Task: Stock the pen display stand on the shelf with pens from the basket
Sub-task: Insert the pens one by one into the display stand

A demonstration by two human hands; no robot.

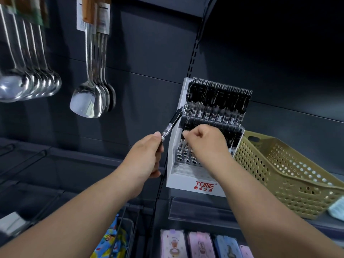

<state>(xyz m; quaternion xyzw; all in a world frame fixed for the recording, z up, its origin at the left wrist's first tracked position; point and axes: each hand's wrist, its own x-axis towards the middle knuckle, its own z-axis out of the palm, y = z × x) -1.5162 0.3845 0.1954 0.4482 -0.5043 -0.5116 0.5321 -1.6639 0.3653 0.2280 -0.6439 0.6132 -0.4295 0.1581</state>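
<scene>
Here, a dark shelf [270, 221] bears stand [186, 180] and basket [290, 170].

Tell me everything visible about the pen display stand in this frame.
The pen display stand is a white, stepped, plastic-looking rack with red TOME lettering, standing upright on the shelf beside a tan basket. Its back tier is full of black-capped clear pens; the visible front holes are empty. The right hand curls over the middle tier.

Stand [186, 180]: showing smooth white plastic.
Ladles [28, 86], left of stand: gleaming — polished metal.
Basket [279, 164], beside stand: looking matt plastic.
</scene>
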